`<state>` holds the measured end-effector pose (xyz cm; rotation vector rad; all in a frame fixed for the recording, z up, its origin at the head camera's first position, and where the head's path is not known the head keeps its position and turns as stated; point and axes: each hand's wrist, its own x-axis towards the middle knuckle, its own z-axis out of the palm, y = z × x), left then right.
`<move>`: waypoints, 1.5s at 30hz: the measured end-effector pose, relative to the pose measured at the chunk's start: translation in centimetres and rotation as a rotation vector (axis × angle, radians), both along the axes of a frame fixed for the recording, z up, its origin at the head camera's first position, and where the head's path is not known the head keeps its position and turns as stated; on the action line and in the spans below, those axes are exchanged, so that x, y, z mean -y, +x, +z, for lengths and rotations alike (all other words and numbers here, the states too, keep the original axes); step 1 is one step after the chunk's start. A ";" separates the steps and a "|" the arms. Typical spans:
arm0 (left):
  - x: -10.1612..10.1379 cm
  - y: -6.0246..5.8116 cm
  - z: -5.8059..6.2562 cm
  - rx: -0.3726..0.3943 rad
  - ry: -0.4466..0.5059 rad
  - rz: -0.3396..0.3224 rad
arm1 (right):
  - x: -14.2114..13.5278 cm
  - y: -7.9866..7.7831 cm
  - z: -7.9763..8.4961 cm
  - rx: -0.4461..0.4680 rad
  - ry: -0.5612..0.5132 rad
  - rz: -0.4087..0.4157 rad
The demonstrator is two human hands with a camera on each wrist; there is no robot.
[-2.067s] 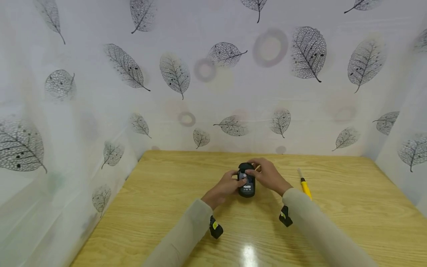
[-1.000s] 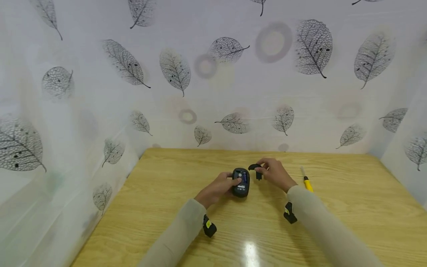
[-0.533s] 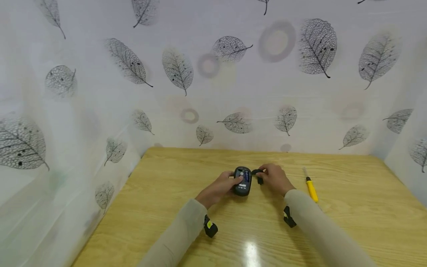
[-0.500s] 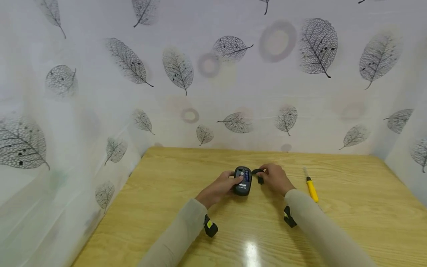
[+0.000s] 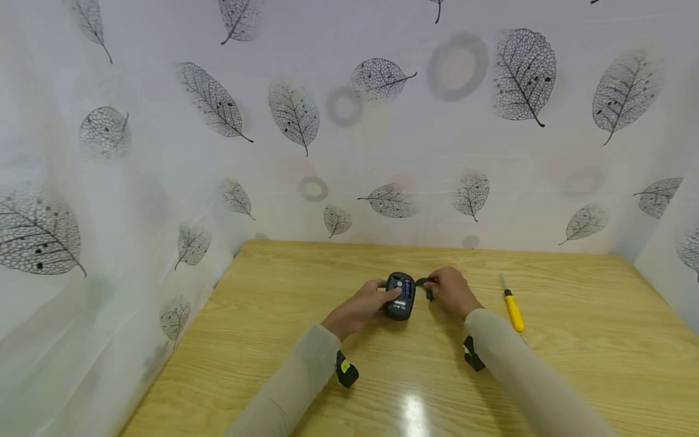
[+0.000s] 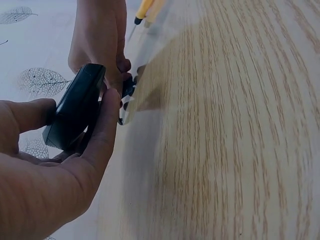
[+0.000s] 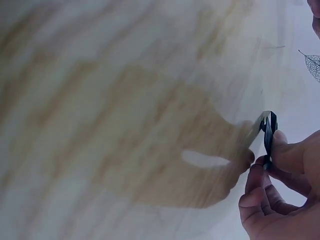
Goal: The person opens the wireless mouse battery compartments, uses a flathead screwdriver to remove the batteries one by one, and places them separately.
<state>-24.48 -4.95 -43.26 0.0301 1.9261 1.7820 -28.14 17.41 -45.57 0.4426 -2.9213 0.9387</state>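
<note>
A black computer mouse (image 5: 400, 308) is turned underside up, its battery bay uncovered with a dark blue battery (image 5: 407, 287) inside. My left hand (image 5: 364, 308) grips it from the left, thumb across the underside. In the left wrist view the mouse (image 6: 75, 110) shows edge-on between thumb and fingers. Just to its right, my right hand (image 5: 452, 292) pinches the black battery cover (image 5: 423, 281), a curved piece with a narrow tongue. The right wrist view shows this cover (image 7: 269, 135) edge-on between thumb and fingertips, close over the table.
A screwdriver (image 5: 513, 311) with a yellow handle lies on the wooden table (image 5: 262, 340) to the right of the right hand. A white leaf-print sheet (image 5: 338, 152) hangs behind the table and along its sides.
The right hand has pulled the battery cover off the mouse, moved it to the right and lowered it toward the table. The left hand keeps its grip on the mouse.
</note>
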 end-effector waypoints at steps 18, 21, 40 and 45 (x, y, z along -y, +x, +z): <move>-0.3 0.1 -0.1 0.002 -0.002 0.010 | -0.4 0.1 -0.4 -0.026 0.028 0.023; -0.3 0.2 -0.1 0.007 0.004 0.017 | -0.7 0.2 -0.1 0.027 0.031 0.010; 0.4 0.4 -0.3 0.004 0.026 0.003 | -6.5 2.0 5.2 0.007 0.151 -0.063; -0.1 0.3 -0.3 0.007 0.042 -0.009 | -9.1 2.9 5.5 0.057 0.206 -0.099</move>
